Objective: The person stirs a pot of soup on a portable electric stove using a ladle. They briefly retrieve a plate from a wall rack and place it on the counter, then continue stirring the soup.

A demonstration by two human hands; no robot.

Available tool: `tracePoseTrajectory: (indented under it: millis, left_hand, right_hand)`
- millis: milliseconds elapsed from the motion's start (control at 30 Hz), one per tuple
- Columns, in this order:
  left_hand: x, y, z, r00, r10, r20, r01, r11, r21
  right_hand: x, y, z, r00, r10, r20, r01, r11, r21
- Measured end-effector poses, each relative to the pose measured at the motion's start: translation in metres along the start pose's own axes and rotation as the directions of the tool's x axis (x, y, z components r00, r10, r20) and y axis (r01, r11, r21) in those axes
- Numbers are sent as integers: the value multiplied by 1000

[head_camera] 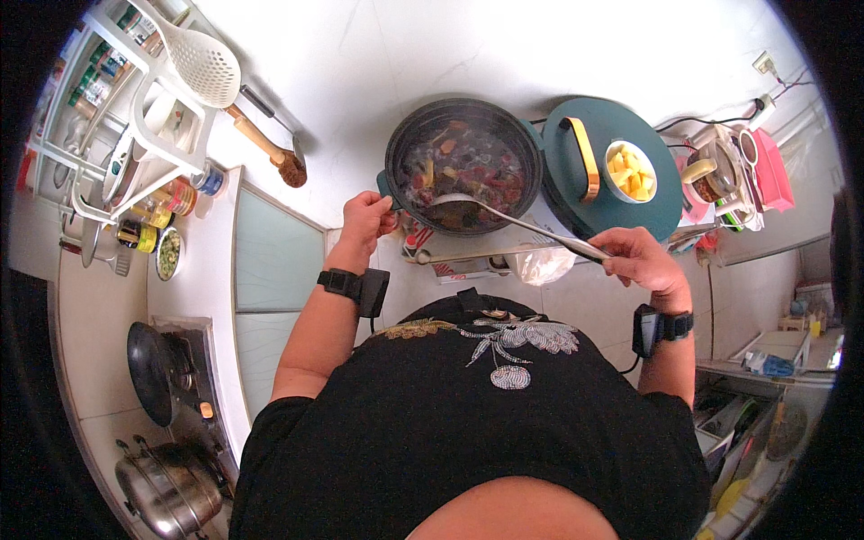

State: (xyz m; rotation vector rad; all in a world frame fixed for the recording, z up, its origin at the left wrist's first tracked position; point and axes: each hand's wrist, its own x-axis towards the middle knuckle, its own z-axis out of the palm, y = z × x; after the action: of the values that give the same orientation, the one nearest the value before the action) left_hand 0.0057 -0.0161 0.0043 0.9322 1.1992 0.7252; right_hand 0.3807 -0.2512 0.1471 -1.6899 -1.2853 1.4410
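Observation:
My right hand (pixel 638 260) grips the handle of a metal ladle (pixel 533 228), whose bowl dips into the dark liquid at the near side of a deep pot (pixel 398 135). Red and orange pieces of food (pixel 486 182) float among bubbles in it. At the pot's left side my left hand (pixel 370 217) has its fingers curled on the green side handle (pixel 385 187). Just right of the pot lies a round green lid (pixel 567 162) with a gold-coloured handle (pixel 584 158). A white bowl of yellow chunks (pixel 631 172) rests on the lid.
At left, a white rack (pixel 138 54) holds jars and plates, with a perforated skimmer (pixel 202 64) hanging. A wok (pixel 148 374) and steel pot (pixel 172 489) sit lower left. A clear plastic bag (pixel 543 264) hangs before the lid; a pink container (pixel 773 172) stands farther right.

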Motion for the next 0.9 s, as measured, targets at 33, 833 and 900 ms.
tracePoseTrajectory:
  millis: [33, 833, 900]
  left_hand:
    - [0, 0, 0, 1000, 1, -3, -1, 1000, -1]
    - [3, -1, 0, 1000, -10, -22, 11, 1000, 23]
    - [3, -1, -1, 1000, -13, -10, 13, 1000, 14]
  right_hand:
    - [5, 3, 4, 1000, -11, -5, 11, 1000, 0]
    - [39, 34, 53, 976, -87, -201, 138, 958, 251]
    - [37, 37, 58, 957, -149, -249, 216, 939, 267]
